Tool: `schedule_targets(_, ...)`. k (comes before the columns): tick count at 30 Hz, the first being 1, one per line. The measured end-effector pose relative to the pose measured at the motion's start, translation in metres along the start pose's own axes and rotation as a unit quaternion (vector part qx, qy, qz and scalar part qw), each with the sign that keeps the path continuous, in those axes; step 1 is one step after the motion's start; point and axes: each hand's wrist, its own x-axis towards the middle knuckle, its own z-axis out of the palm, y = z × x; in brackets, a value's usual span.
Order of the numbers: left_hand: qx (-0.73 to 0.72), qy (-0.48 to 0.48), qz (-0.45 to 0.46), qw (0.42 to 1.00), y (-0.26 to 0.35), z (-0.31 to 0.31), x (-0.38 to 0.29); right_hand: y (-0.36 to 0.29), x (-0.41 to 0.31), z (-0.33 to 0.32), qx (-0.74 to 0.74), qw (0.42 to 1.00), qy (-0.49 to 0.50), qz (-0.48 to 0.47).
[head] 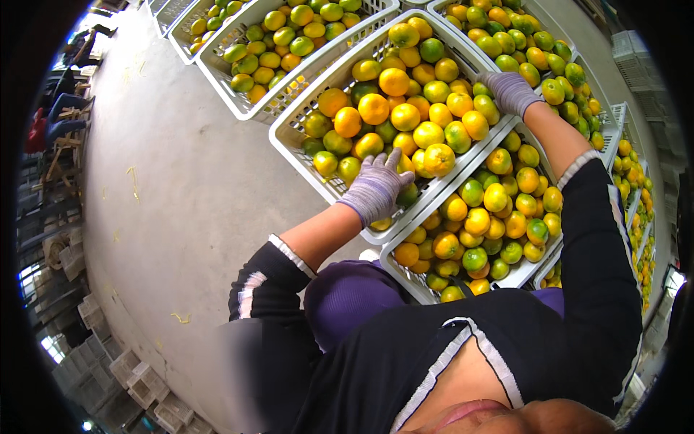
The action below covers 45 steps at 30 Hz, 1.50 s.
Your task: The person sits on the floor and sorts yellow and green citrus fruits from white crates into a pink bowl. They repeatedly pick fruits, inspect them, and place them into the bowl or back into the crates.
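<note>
A white plastic crate (pixel 295 163) before me holds many orange and green citrus fruits (pixel 405 117). My left hand (pixel 377 184), in a grey-purple knit glove, rests palm down on fruit at the crate's near left corner, its fingers spread. Gloved alike, my right hand (pixel 507 89) is at the crate's right side, beside a greenish fruit (pixel 486 108); its fingertips are partly hidden, so I cannot tell whether it grips that fruit or the rim. A second crate (pixel 396 266) of similar fruit adjoins the first, nearer my body.
More fruit-filled crates stand beyond (pixel 246 111) and to the right (pixel 612 135). Concrete floor (pixel 190 179) with yellow strips lies to the left. Empty crates (pixel 146 382) stand at the lower left. People (pixel 68 116) are at the far left edge.
</note>
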Motion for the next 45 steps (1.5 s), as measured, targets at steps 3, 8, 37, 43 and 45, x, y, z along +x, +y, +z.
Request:
schedule_targets(3, 0.006, 0.008, 0.065, 0.998, -0.005, 0.004, 0.010, 0.005, -0.027, -0.010, 0.078, 0.982, 0.172, -0.005)
schedule_targets(8, -0.113, 0.045, 0.062, 0.991, -0.015, 0.003, 0.009, 0.001, -0.068, 0.035, 0.734, 0.656, 0.154, 0.088)
schedule_targets(37, -0.142, 0.275, -0.236, 0.921, -0.109, -0.002, 0.008, -0.317, -0.055, 0.059, -0.031, 0.882, 0.081, -0.464)
schedule_targets(43, -0.057, 0.120, -0.385, 0.913, -0.101, 0.020, 0.014, -0.232, -0.075, 0.006, 0.208, 0.876, 0.173, -0.400)
schedule_targets(45, -0.041, 0.202, -0.433, 0.877, -0.132, 0.068, 0.035, -0.226, -0.069, 0.019, 0.456, 0.831, 0.065, -0.312)
